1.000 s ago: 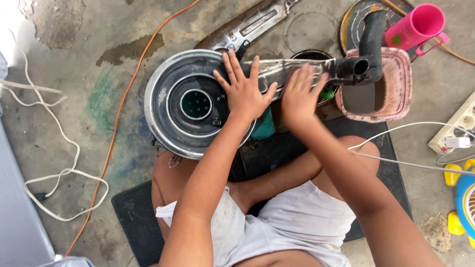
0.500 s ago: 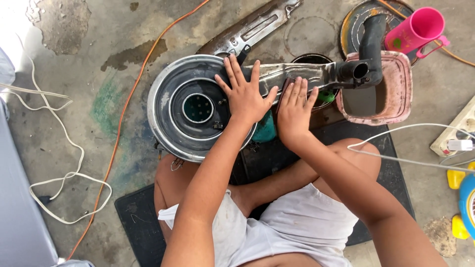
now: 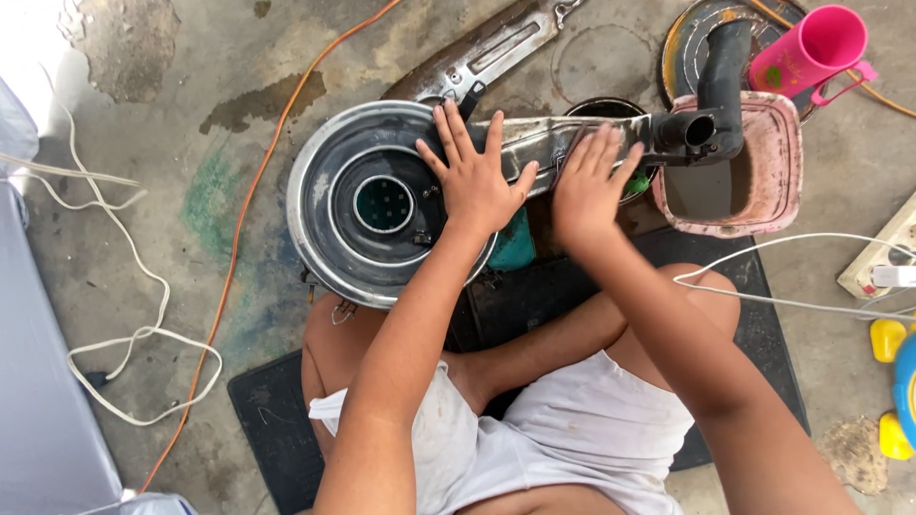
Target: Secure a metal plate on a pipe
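Note:
A long grey metal engine cover (image 3: 363,200), round at its left end with a green-rimmed hole in the middle, lies across the floor in front of me. My left hand (image 3: 472,176) rests flat on the round end's right side, fingers spread. On the cover's narrow arm lies my right hand (image 3: 590,181), palm down with the fingers together. A black rubber hose (image 3: 718,76) joins the arm's right end.
A dirty pink square tub (image 3: 763,205) holds dark liquid at the right, beside a pink cup (image 3: 811,48). Another metal cover (image 3: 487,52) lies behind. An orange cable (image 3: 243,219) and white cord (image 3: 124,277) cross the concrete at left. I sit on a black mat (image 3: 277,429).
My right hand has slid from the cover's middle a little to the right along the arm and flattened. My left hand stays pressed on the round end.

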